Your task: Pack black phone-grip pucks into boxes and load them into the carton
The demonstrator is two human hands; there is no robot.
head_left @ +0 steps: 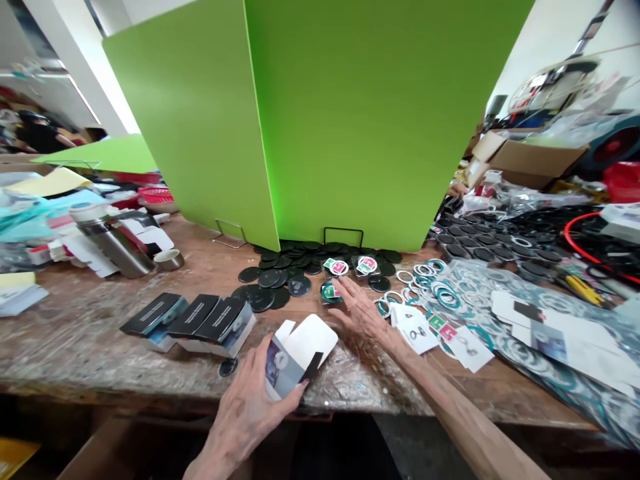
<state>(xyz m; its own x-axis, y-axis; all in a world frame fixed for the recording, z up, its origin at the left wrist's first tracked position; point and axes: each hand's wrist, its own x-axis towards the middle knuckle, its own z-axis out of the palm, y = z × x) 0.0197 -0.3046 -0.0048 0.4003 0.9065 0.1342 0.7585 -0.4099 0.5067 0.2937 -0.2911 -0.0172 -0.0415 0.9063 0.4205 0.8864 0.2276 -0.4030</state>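
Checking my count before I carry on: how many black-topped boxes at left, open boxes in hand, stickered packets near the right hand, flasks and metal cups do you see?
Black-topped boxes: 3
Open box in the left hand: 1
Stickered packets near the right hand: 3
Steel flask: 1
Metal cup: 1
Total: 9

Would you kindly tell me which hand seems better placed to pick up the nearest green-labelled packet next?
Probably the right hand: it is right at the green-labelled packet and appears to hold nothing, whereas the left hand is holding the open box.
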